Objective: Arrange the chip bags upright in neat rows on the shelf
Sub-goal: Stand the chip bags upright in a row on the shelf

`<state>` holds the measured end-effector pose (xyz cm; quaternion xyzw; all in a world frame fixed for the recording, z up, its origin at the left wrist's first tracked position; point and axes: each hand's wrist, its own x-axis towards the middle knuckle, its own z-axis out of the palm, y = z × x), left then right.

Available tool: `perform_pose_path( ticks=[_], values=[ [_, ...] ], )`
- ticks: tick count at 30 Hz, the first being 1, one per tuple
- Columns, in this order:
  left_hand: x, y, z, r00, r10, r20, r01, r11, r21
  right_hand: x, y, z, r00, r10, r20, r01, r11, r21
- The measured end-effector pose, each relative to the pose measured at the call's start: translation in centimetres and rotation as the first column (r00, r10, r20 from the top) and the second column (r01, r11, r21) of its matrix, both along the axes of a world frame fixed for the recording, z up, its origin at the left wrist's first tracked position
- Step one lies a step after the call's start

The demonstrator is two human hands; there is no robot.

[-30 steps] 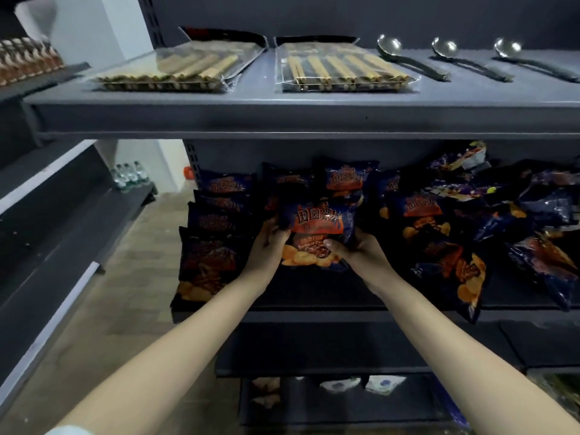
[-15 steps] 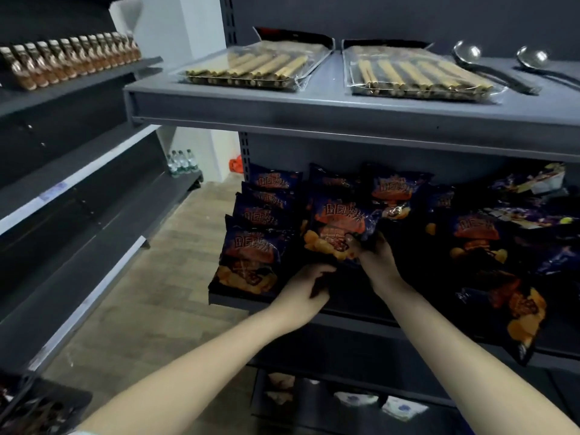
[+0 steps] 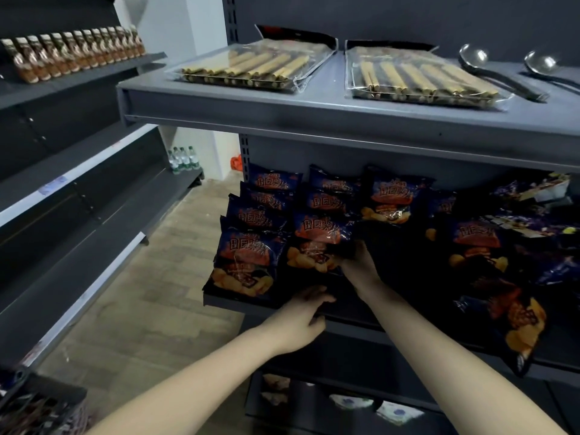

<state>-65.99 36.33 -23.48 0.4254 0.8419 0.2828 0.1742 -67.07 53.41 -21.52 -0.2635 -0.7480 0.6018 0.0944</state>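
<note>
Dark blue chip bags with orange print fill the middle shelf [image 3: 238,304]. On the left, several stand upright in two rows; the front bag of the left row [image 3: 248,262] is at the shelf corner. My right hand [image 3: 361,265] grips the lower right edge of the front bag of the second row [image 3: 320,243], which stands upright. My left hand [image 3: 303,315] is at the shelf's front edge below that bag, fingers loosely apart, holding nothing. To the right, a disordered pile of bags [image 3: 489,255] lies flat and tilted, one bag [image 3: 521,321] hanging over the edge.
The grey upper shelf [image 3: 314,120] overhangs the bags and carries two clear packs of wafer rolls [image 3: 251,67] and metal ladles [image 3: 489,67]. At left, a dark shelving unit [image 3: 78,189] holds small bottles [image 3: 72,51]. A basket [image 3: 34,403] sits bottom left.
My left hand has let go of the bag and dropped to the shelf's front edge. My right hand keeps holding the bag, now set in the second row. The view shifted left.
</note>
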Motion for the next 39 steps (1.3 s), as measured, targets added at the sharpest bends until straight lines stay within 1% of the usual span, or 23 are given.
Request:
perform_pose_path(
  ticks=[9, 14, 18, 20, 23, 26, 28, 31, 36, 39],
  values=[
    [-0.4, -0.2, -0.6, 1.000, -0.010, -0.014, 0.009, 1.000, -0.001, -0.1, 0.1, -0.3, 0.999, -0.034, 0.018, 0.031, 0.992, 0.123],
    [-0.5, 0.0, -0.5, 1.000, -0.024, -0.015, 0.024, 1.000, 0.019, 0.2, 0.2, -0.1, 0.999, -0.034, -0.006, 0.035, 0.992, 0.123],
    [-1.0, 0.4, -0.2, 0.998, -0.057, -0.037, 0.058, 0.998, 0.021, 1.2, 0.9, 0.3, 0.997, -0.046, -0.059, 0.050, 0.997, 0.055],
    [-1.3, 1.1, 0.1, 0.996, -0.080, -0.044, 0.082, 0.996, 0.034, 2.1, 1.5, 0.9, 0.992, -0.062, -0.106, 0.070, 0.995, 0.074],
    [-1.3, 3.2, 0.8, 0.991, -0.129, -0.047, 0.132, 0.989, 0.069, 4.1, 3.4, 1.9, 0.981, -0.100, -0.167, 0.125, 0.981, 0.146],
    [-0.6, 6.3, 1.2, 0.980, -0.196, -0.025, 0.198, 0.975, 0.097, 7.1, 6.0, 3.0, 0.961, -0.168, -0.218, 0.219, 0.946, 0.237],
    [0.0, 8.7, 1.3, 0.970, -0.240, -0.037, 0.243, 0.963, 0.119, 9.4, 7.9, 3.7, 0.940, -0.235, -0.248, 0.302, 0.910, 0.285],
    [1.3, 12.5, 1.6, 0.951, -0.302, -0.061, 0.308, 0.939, 0.152, 13.0, 10.5, 4.4, 0.896, -0.358, -0.262, 0.429, 0.852, 0.299],
    [3.4, 17.8, 2.4, 0.946, -0.317, -0.069, 0.323, 0.907, 0.269, 19.0, 13.3, 4.2, 0.825, -0.515, -0.231, 0.564, 0.739, 0.367],
    [4.1, 20.2, 2.7, 0.938, -0.333, -0.096, 0.346, 0.879, 0.328, 21.7, 14.4, 3.5, 0.807, -0.573, -0.140, 0.578, 0.722, 0.380]
  ],
)
